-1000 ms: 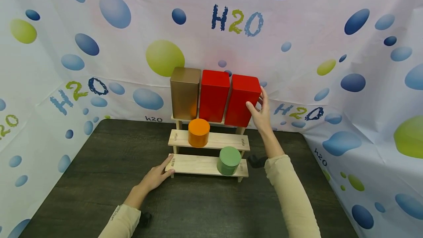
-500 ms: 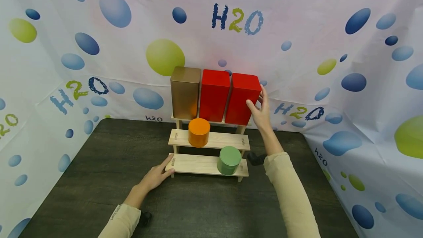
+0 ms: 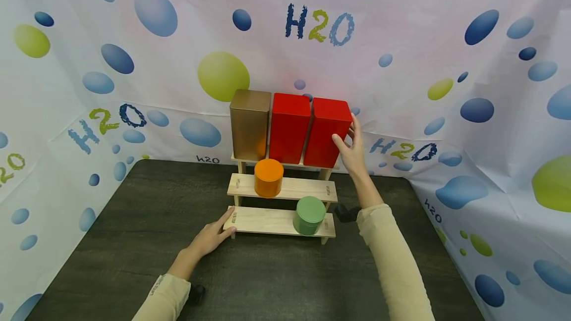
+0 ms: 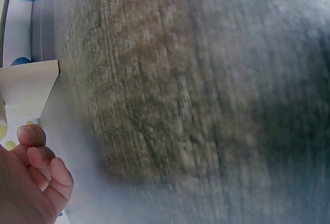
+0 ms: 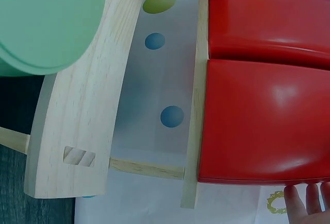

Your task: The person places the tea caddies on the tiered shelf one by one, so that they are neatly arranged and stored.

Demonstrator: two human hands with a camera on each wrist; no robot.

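Note:
My right hand holds the right-hand red tin on the top step of a wooden three-step stand. Its thumb lies on the tin's front, its fingers along the right side. Fingertips touch that side of the red tin in the right wrist view. At the stand's lower left, my left hand grips the end of the bottom step between thumb and fingers. The left wrist view shows curled fingers close to a wooden leg; their contact is hard to tell there.
Another red tin and a gold tin stand left of the held one. An orange round tin sits on the middle step, a green round tin on the bottom step. A patterned curtain hangs close behind the dark table.
The right-hand red tin has shifted slightly back on the top step, with my right hand on it. The left hand has stayed put.

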